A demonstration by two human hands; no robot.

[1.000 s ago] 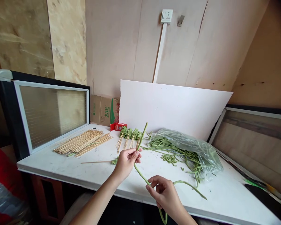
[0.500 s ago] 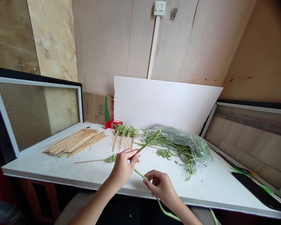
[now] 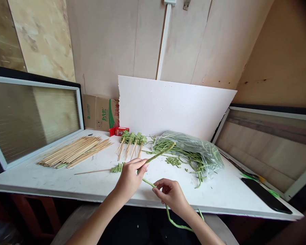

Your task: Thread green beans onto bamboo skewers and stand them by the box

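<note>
A long green bean (image 3: 159, 153) runs through both hands, one end pointing up and away over the table. My left hand (image 3: 131, 173) is closed around it, thumb against the fingers. Lower and to the right, my right hand (image 3: 171, 194) pinches the same bean, whose tail loops down below the table edge. Just behind my left hand lies a skewer (image 3: 93, 172) with folded bean (image 3: 117, 167) threaded on its end, partly hidden by that hand. Finished-looking bean skewers (image 3: 133, 137) lie in a row farther back.
Bare bamboo skewers (image 3: 73, 151) are piled at the left. A plastic bag (image 3: 193, 146) of long beans lies at the back right, near cut bean bits (image 3: 173, 161). A black phone (image 3: 266, 195), a red packet (image 3: 119, 131) and a cardboard box (image 3: 99, 112) are also around.
The camera view has shifted slightly, so the table sits a little higher and farther left. Both hands keep their hold on the bean with nearly the same pose.
</note>
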